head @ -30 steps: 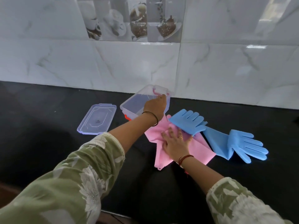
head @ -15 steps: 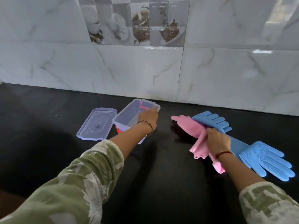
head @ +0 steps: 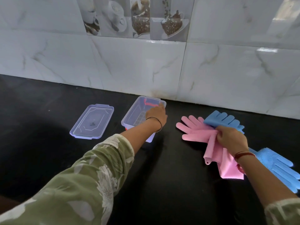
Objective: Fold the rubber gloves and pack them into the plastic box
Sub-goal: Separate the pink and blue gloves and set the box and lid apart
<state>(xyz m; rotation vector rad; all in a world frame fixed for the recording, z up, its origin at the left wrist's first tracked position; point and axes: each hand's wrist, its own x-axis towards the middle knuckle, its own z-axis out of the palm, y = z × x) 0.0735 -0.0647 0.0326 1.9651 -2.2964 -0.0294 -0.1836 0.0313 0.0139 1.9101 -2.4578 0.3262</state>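
Observation:
A clear plastic box (head: 131, 116) with red handles stands open on the black counter near the wall. My left hand (head: 156, 113) grips its right rim. Right of it lie pink rubber gloves (head: 194, 131), fingers pointing left, cuffs bunched toward me. My right hand (head: 230, 138) is closed on the pink gloves at their middle. One blue glove (head: 223, 120) lies partly over the pink ones behind my hand. A second blue glove (head: 276, 166) lies at the right, bristled palm up, partly under my wrist.
The box's clear lid (head: 92, 121) lies flat on the counter left of the box. A tiled marble-look wall (head: 146, 65) rises right behind the box. The black counter (head: 170, 184) stretches toward me between my arms.
My left hand has set the tilted box down flat and slid it left. My right hand has gone from pressing flat on the pink gloves to bunching them and dragging them rightward.

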